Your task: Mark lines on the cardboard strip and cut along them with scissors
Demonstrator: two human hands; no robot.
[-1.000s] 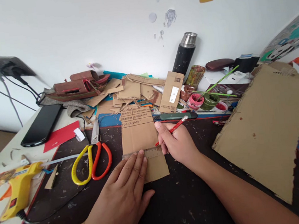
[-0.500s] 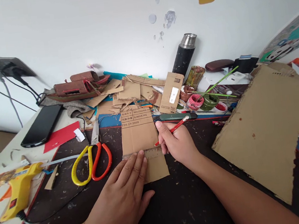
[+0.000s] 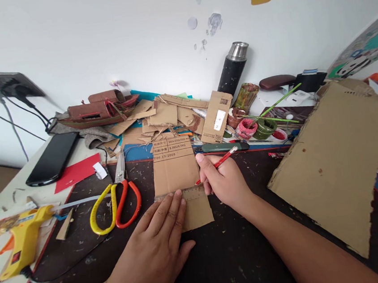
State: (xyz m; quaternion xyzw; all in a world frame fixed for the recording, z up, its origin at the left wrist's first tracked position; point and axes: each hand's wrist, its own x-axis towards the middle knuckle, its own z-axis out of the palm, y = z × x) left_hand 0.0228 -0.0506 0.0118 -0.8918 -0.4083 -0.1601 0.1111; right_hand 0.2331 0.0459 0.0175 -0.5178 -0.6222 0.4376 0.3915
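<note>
A piece of printed cardboard point(image 3: 178, 172) lies on the dark mat in front of me. Across its lower part runs a clear ruler point(image 3: 194, 193). My left hand point(image 3: 158, 234) lies flat, fingers stretched out, pressing the ruler onto the cardboard. In my right hand point(image 3: 225, 180) is a red pencil point(image 3: 223, 157), pinched between thumb and fingers. The pencil's tip meets the cardboard by the ruler's upper edge, towards the right side. Left of the cardboard rest scissors point(image 3: 117, 198) with one yellow and one orange-red handle.
A yellow glue gun point(image 3: 27, 239) and a black phone point(image 3: 53, 159) lie at the left. Cardboard scraps point(image 3: 164, 115), paint jars point(image 3: 246, 128) and a thermos point(image 3: 233, 69) stand along the wall. A large cardboard sheet point(image 3: 326, 158) takes up the right; a utility knife point(image 3: 225, 146) lies behind the pencil.
</note>
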